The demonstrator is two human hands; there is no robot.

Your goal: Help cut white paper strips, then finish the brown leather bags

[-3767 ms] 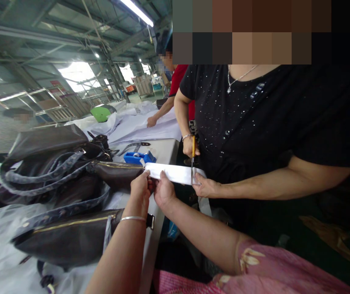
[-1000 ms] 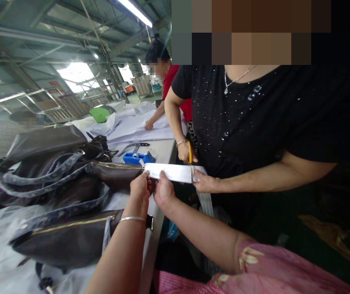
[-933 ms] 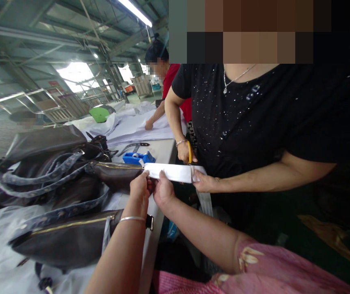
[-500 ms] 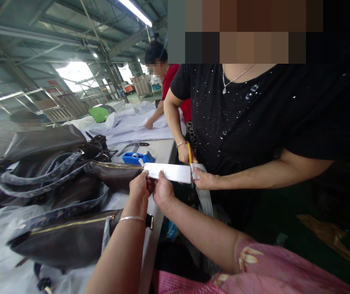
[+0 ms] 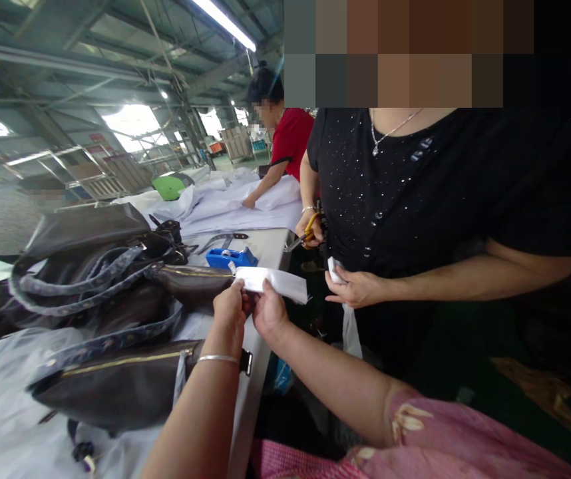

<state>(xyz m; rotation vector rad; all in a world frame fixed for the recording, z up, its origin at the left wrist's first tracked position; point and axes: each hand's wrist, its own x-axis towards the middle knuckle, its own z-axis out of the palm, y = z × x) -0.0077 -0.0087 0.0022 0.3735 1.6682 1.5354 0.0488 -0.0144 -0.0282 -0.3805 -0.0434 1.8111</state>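
A flat white strip stretches out over the table edge, its free end pointing at the co-worker. My left hand pinches the near end of it, by the zipper end of a dark brown bag. A short way along, my right hand grips the same strip with the thumb on top. Facing me, a co-worker in black holds yellow-handled scissors in one hand and a folded white piece in the other. What the strip is made of I cannot tell.
A blue tape dispenser stands on the table behind the strip. Dark bags with wrapped handles and clear plastic cover the left side. Farther back, a person in red leans over white sheets.
The strip's far end has come free from the co-worker, cut off at the scissors. The scissors have drawn back and opened, and the co-worker's other hand has moved away with the white piece.
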